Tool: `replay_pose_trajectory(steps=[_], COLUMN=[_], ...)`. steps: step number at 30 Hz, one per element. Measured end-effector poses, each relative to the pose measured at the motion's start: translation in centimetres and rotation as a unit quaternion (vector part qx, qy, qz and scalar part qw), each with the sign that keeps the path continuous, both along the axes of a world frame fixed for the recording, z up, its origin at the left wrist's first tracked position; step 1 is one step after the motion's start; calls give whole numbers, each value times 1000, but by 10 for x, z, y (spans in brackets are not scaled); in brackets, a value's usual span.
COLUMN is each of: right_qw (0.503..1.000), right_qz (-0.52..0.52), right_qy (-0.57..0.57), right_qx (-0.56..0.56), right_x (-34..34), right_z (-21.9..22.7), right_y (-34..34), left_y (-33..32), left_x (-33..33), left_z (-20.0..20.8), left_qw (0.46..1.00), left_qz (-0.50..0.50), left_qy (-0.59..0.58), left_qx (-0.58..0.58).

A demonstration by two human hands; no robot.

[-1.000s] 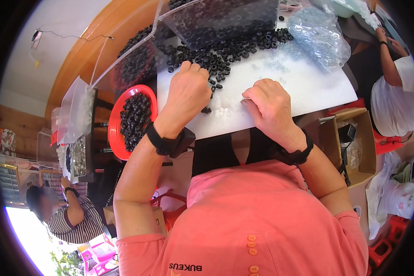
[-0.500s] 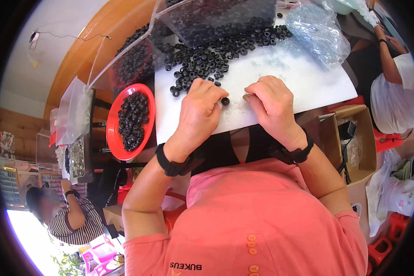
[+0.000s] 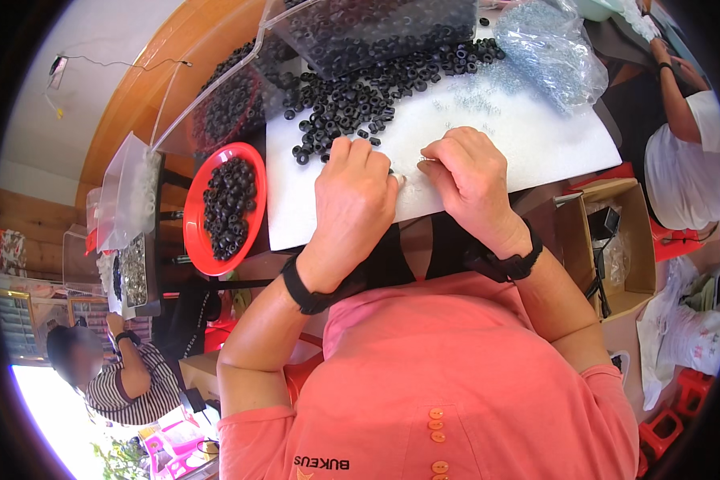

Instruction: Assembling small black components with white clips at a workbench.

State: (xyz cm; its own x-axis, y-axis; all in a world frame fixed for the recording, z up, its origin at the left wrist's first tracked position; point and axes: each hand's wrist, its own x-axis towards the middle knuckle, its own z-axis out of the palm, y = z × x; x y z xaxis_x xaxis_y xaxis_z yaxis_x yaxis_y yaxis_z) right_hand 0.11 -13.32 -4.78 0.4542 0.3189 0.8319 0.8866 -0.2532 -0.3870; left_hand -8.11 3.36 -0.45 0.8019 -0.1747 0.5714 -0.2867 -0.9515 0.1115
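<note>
- the left hand has edged nearer the right hand, which barely shifts, above the flat white board.
- the glossy black round bead at the left fingertips, plain a moment ago, is mostly hidden, apparently pinched there, now closer to the right fingertips.
- those press together on a tiny pale item, too small to make out.
- both hands show their backs, fingers curled inward.

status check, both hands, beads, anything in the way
Left hand curled, hold hidden. Right hand curled, hold too small to tell. Black beads heaped on white board, nearest clutter, just beyond left hand.
</note>
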Motion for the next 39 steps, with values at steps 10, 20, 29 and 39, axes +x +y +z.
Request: replay_pose_trajectory(steps=[10, 20, 29, 39], right_qw=[1000, 981, 943, 987], right_qz=[7, 144, 255, 146], right_qy=[14, 102, 189, -61], right_qx=[1, 84, 103, -4], right_x=[-1, -7, -31, -53], right_z=[3, 6, 25, 36], right_y=[-1, -14, 3, 25], left_y=[1, 6, 5, 15], left_x=[4, -18, -46, -64], left_z=[9, 22, 12, 8], left_qw=[982, 891, 593, 541], left_qz=[28, -29, -65, -83], left_qy=[103, 195, 264, 239], left_qx=[155, -408, -758, -802])
